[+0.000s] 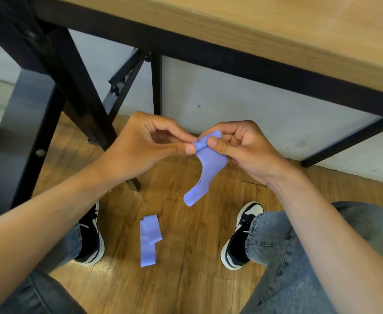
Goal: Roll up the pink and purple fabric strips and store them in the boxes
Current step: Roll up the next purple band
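Two hands, left hand (pixel 145 141) and right hand (pixel 240 148), pinched around one purple strip (pixel 205 168), tail dangling below the thumbs; second purple strip (pixel 149 240) down below, on the floor (pixel 186 279).

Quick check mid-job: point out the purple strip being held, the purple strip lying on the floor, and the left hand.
held purple strip (pixel 211 164): head view, on its hanging middle.
purple strip on the floor (pixel 150 240): head view, on its folded middle.
left hand (pixel 145 143): head view, on its back.
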Available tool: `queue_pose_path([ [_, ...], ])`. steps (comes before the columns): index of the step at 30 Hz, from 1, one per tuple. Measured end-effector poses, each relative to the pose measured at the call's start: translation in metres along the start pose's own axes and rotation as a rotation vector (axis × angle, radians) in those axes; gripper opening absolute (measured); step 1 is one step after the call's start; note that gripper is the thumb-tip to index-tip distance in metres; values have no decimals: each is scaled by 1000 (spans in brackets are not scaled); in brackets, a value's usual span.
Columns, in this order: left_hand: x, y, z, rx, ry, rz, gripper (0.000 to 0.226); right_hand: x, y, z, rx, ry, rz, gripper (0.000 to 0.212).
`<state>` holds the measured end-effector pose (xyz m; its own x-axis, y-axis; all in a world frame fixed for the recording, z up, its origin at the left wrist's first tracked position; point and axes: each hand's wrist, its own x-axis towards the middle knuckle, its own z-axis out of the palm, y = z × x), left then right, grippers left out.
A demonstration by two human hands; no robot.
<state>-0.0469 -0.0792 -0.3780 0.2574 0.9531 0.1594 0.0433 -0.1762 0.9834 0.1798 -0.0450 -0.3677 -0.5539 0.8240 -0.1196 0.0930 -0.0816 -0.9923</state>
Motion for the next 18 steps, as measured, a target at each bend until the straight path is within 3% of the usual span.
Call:
queue_pose_path([
  [5,1,0,7,-73,60,-102,30,4,6,8,16,152,-107,16],
  [11,1,-3,5,193,204,61,25,6,8,9,-1,266,-14,14],
  [18,1,-1,9,72,231,-37,24,5,7,11,-56,295,-102,17],
])
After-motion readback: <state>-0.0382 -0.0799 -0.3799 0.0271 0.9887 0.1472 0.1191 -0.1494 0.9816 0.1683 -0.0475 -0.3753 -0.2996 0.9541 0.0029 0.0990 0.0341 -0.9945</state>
